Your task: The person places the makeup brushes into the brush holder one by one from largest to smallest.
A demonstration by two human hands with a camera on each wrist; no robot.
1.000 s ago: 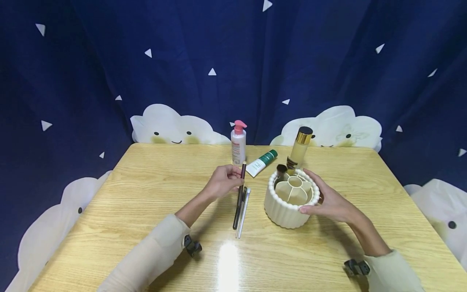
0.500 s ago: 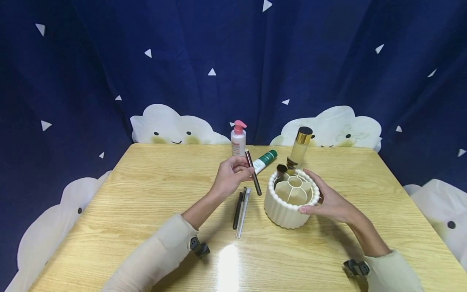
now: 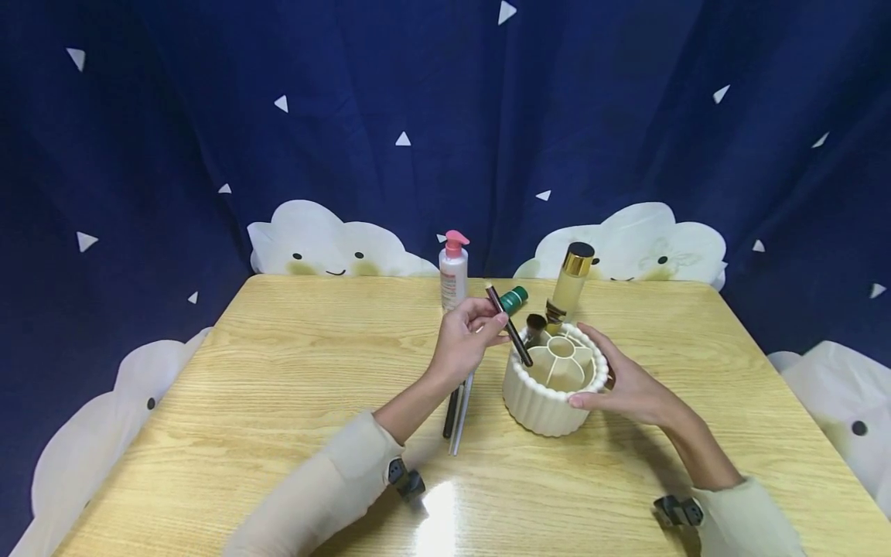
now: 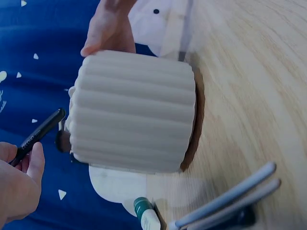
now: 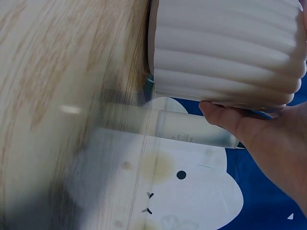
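My left hand (image 3: pixel 462 340) pinches a slim dark makeup brush (image 3: pixel 513 333), tilted, its pale end up. The brush's lower end is over the left rim of a cream fluted round organizer (image 3: pixel 546 404); whether it touches is unclear. My right hand (image 3: pixel 629 389) holds the organizer at its right side, thumb in front and fingers behind. Compartments surround a round centre inside, and a dark fluffy makeup brush (image 3: pixel 535 323) stands in a back left one. In the left wrist view the pinched brush (image 4: pixel 38 134) is beside the organizer's rim.
Several slim brushes (image 3: pixel 459 418) lie on the wooden table (image 3: pixel 313 348), partly under my left wrist. Behind stand a pink-topped pump bottle (image 3: pixel 454 278) and a gold-capped clear bottle (image 3: pixel 572 282). A green-capped tube (image 3: pixel 513 299) lies between them, partly covered by my left hand.
My left hand has lifted the dark brush off the table and carried it right to the organizer's rim, tilting its lower end rightward. The right hand and organizer have stayed put.
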